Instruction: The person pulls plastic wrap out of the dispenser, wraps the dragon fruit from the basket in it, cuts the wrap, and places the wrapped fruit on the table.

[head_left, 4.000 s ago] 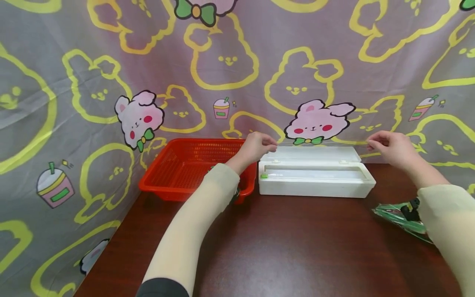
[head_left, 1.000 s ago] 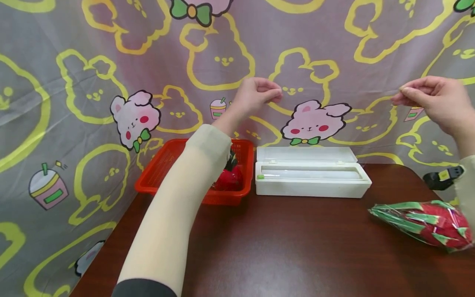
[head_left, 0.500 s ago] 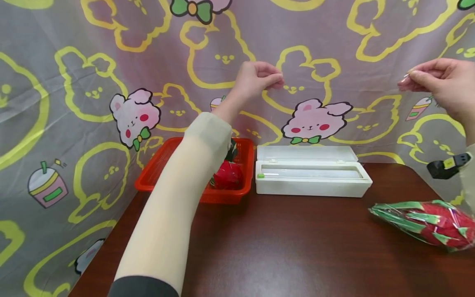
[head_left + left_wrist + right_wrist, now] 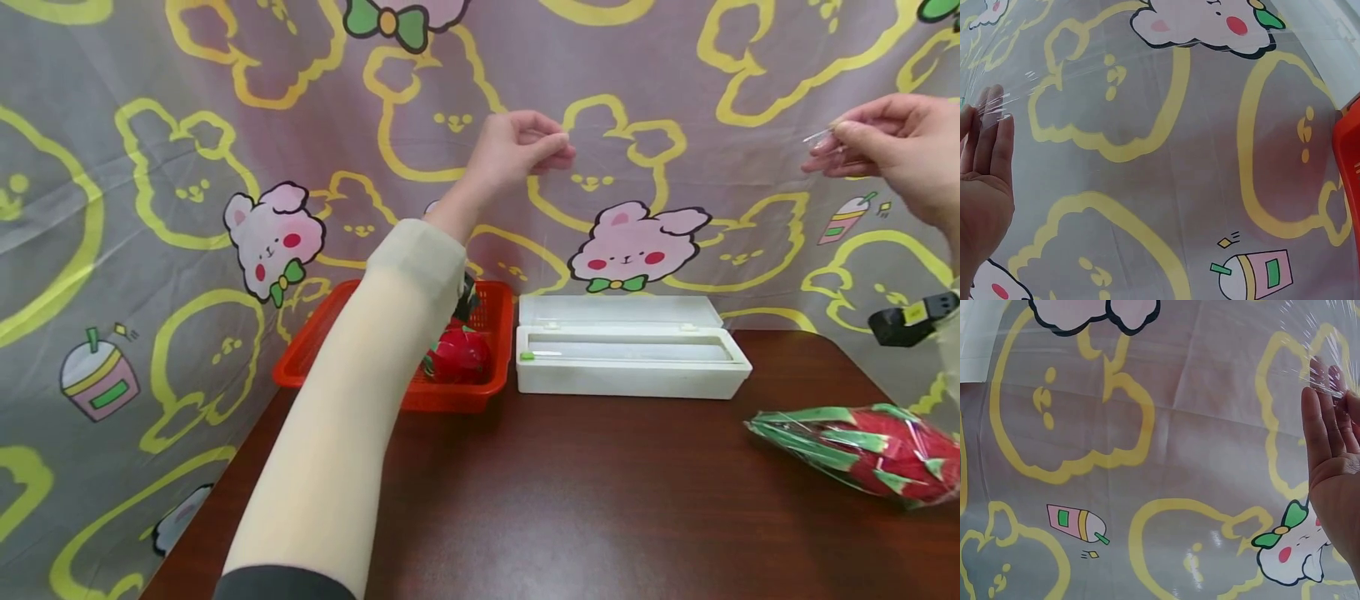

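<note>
Clear cling film (image 4: pixel 1030 86) is pinched at one corner by my left hand (image 4: pixel 525 148), raised above the red basket's right side. My right hand (image 4: pixel 896 143), high at the right, pinches the other side of the film (image 4: pixel 1300 344) between thumb and fingers. Creases fan out from both grips; in the head view the sheet between them is almost invisible. Below and between the hands stands a white cling film dispenser box (image 4: pixel 630 381), lid (image 4: pixel 618 311) up, with a pale roll (image 4: pixel 637 351) inside and a green slider (image 4: pixel 527 356) at its left end.
A film-wrapped dragon fruit (image 4: pixel 862 450) lies on the brown table (image 4: pixel 600 500) at the right. The red basket (image 4: pixel 453 402), left of the box, holds another dragon fruit (image 4: pixel 459 354), partly behind my left sleeve. A patterned curtain (image 4: pixel 420 92) hangs close behind.
Both hands have risen from beside the dispenser box to well above it, pinching the film, and the right hand has also moved rightward. The box, basket and wrapped dragon fruit stay in place.
</note>
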Tool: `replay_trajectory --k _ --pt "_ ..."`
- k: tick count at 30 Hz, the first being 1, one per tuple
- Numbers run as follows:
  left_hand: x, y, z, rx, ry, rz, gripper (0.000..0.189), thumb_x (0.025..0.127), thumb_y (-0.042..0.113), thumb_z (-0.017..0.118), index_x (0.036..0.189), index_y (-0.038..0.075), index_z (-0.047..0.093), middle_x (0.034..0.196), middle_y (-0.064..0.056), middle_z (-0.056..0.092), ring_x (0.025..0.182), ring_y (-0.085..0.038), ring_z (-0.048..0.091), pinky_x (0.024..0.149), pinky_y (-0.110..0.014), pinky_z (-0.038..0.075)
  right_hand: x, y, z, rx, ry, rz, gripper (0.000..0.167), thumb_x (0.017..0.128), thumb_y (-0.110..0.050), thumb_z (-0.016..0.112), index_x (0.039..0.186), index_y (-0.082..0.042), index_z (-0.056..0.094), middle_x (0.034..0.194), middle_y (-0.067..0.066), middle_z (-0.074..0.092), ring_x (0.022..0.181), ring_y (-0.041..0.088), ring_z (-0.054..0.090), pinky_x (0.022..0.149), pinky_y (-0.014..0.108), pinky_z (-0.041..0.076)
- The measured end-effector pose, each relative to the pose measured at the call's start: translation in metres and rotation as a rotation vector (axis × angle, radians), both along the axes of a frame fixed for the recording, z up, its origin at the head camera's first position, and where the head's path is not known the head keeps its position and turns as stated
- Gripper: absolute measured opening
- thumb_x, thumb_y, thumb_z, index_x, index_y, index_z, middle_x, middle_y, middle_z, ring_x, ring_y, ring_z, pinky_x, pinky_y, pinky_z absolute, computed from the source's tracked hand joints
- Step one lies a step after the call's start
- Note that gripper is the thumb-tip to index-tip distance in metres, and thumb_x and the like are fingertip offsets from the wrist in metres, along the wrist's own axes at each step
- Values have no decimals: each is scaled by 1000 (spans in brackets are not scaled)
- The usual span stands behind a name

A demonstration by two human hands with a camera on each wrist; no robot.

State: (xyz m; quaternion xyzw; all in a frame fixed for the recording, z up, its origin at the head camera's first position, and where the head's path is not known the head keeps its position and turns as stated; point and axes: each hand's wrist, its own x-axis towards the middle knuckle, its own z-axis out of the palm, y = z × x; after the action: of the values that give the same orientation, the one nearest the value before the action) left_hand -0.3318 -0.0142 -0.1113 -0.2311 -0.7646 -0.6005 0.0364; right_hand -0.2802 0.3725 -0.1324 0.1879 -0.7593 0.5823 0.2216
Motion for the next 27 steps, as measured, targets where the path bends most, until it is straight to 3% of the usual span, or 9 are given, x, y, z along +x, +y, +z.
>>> replay_trajectory --k 9,15,27 --pt "0 2 6 79 -9 1 22 90 10 69 109 -1 68 98 -10 73 86 -14 70 82 -25 53 3 2 3 -57 39 14 12 97 -5 54 92 -6 65 76 -5 72 64 4 69 56 13 50" --pt "4 2 11 81 23 13 20 90 10 69 106 0 70 97 -9 73 86 -14 70 83 -25 53 4 3 6 -160 67 90 11 95 -3 56 93 -2 67 78 1 73 66 8 70 57 16 51" --pt "12 3 24 100 37 -3 21 90 9 68 108 -2 68 97 -10 72 88 -15 70 81 -22 52 5 6 10 -277 110 162 9 93 -2 59 96 3 66 81 6 73 67 11 71 61 17 52"
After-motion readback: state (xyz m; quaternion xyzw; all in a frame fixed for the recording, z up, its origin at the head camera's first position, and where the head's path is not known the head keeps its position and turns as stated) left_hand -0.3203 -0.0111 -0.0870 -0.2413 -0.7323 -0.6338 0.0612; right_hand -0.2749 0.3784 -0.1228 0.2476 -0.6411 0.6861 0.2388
